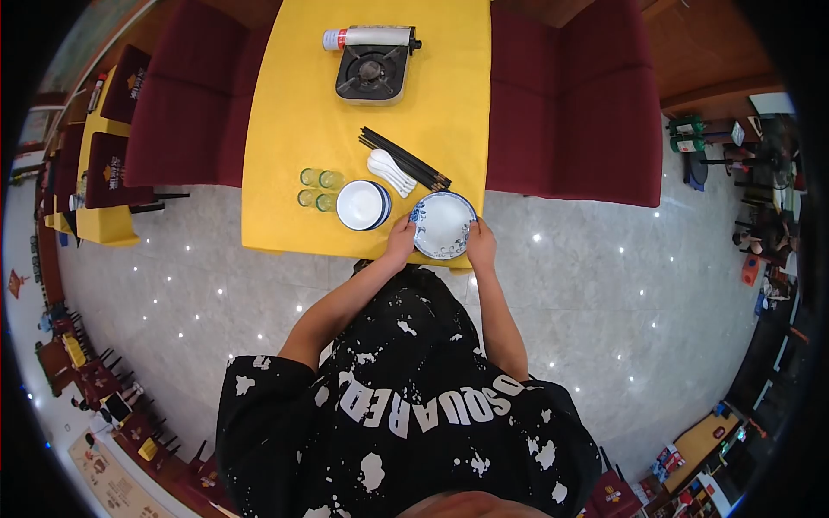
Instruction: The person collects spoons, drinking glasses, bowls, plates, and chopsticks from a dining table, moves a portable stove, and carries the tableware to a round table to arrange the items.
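Both my hands grip a white plate with blue floral decoration (444, 226) at the near right corner of the yellow table. My left hand (401, 239) is closed on its left edge and my right hand (481, 244) on its right edge. Just left of the plate stand stacked white bowls (360, 205) with a blue outside. White spoons (391, 173) lie beyond the bowls, beside a bundle of dark chopsticks (403, 160). Several green-tinted glasses (320, 190) are grouped left of the bowls. Whether more plates lie under the top one is hard to tell.
A portable gas stove (372, 73) with a canister stands farther back on the yellow table (289, 112). Dark red benches flank it on the left (186, 95) and right (574, 104). Other tables and chairs are at the far left; shelves with goods line the right.
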Motion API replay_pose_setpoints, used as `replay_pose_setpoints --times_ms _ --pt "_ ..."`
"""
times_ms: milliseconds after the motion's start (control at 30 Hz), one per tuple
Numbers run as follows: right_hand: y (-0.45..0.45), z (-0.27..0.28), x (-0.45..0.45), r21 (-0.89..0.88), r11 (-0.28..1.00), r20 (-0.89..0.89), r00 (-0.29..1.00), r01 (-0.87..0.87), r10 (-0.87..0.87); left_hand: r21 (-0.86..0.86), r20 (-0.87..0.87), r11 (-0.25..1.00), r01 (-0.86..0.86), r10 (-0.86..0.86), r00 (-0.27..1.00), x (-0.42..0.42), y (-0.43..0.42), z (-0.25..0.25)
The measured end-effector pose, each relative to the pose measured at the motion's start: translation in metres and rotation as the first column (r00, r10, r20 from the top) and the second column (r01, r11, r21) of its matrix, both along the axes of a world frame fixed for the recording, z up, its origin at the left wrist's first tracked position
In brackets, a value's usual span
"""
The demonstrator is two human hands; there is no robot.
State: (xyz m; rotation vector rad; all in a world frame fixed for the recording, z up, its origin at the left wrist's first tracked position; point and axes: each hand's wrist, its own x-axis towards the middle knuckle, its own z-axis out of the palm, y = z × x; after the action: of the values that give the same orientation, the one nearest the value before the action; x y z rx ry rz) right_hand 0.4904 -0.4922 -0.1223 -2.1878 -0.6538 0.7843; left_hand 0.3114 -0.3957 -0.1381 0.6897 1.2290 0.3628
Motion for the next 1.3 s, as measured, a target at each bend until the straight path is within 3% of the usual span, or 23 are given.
replay_pose_setpoints --times_ms 67,167,267,467,533,567,633,767,933,967,1000,1100,1200,1267,1300 --pt "-0.002 0.004 0.002 0.011 1.0 -0.046 0.999 0.014 -0.013 0.056 0.022 0.998 0.023 -0.024 0.999 -0.002 -0.003 -0.024" --pt "-0.002 0.002 0.003 0.038 0.998 -0.093 0.995 0.041 -0.038 -0.009 0.034 1.0 -0.015 0.015 0.999 -0.002 -0.003 -0.013" --pt "0.001 -0.003 -0.002 0.012 0.998 -0.113 0.992 0.054 -0.052 0.035 0.037 0.998 -0.049 0.048 0.998 -0.01 -0.007 -0.013" --pt "0.015 0.0 -0.01 0.057 0.99 -0.196 0.974 0.128 -0.115 0.124 0.025 0.984 -0.13 0.128 0.991 -0.024 -0.012 -0.071" --pt "0.017 0.0 -0.013 0.078 0.985 -0.245 0.96 0.156 -0.132 0.162 0.038 0.974 -0.156 0.152 0.988 -0.025 -0.018 -0.067" --pt "0.017 -0.001 -0.014 0.087 0.984 -0.213 0.968 0.157 -0.135 0.087 0.085 0.957 -0.279 0.272 0.959 -0.018 -0.017 -0.031" --pt "0.011 -0.013 -0.012 0.138 0.977 -0.266 0.956 0.165 -0.124 0.042 0.115 0.949 -0.312 0.305 0.945 -0.019 -0.021 -0.01" --pt "0.007 -0.018 -0.005 0.168 0.978 -0.364 0.93 0.123 -0.054 0.101 0.122 0.945 -0.31 0.298 0.947 -0.017 -0.025 -0.014" --pt "0.005 -0.021 0.019 0.23 0.968 -0.36 0.914 -0.105 0.185 0.265 0.129 0.874 -0.408 0.387 0.913 0.005 -0.036 0.0" --pt "0.003 -0.023 0.03 0.233 0.962 -0.398 0.889 -0.138 0.224 0.237 0.11 0.816 -0.527 0.516 0.849 0.02 -0.042 0.011" --pt "-0.008 -0.022 0.046 0.228 0.958 -0.44 0.86 -0.173 0.26 0.314 0.064 0.785 -0.534 0.543 0.837 0.022 -0.047 -0.001" --pt "-0.044 -0.042 0.111 0.252 0.935 -0.423 0.84 -0.251 0.34 0.285 -0.019 0.665 -0.69 0.724 0.69 0.055 -0.06 0.018" --pt "-0.09 -0.067 0.192 0.046 0.972 -0.34 0.911 -0.232 0.234 0.311 -0.12 0.557 -0.77 0.827 0.549 0.073 -0.088 0.01" --pt "-0.121 -0.107 0.248 -0.025 0.993 -0.326 0.94 -0.115 0.101 0.297 -0.11 0.512 -0.806 0.857 0.504 0.085 -0.112 0.002" --pt "-0.125 -0.095 0.275 -0.059 0.998 -0.399 0.916 0.018 -0.04 0.3 -0.146 0.493 -0.816 0.87 0.471 0.088 -0.125 -0.009"
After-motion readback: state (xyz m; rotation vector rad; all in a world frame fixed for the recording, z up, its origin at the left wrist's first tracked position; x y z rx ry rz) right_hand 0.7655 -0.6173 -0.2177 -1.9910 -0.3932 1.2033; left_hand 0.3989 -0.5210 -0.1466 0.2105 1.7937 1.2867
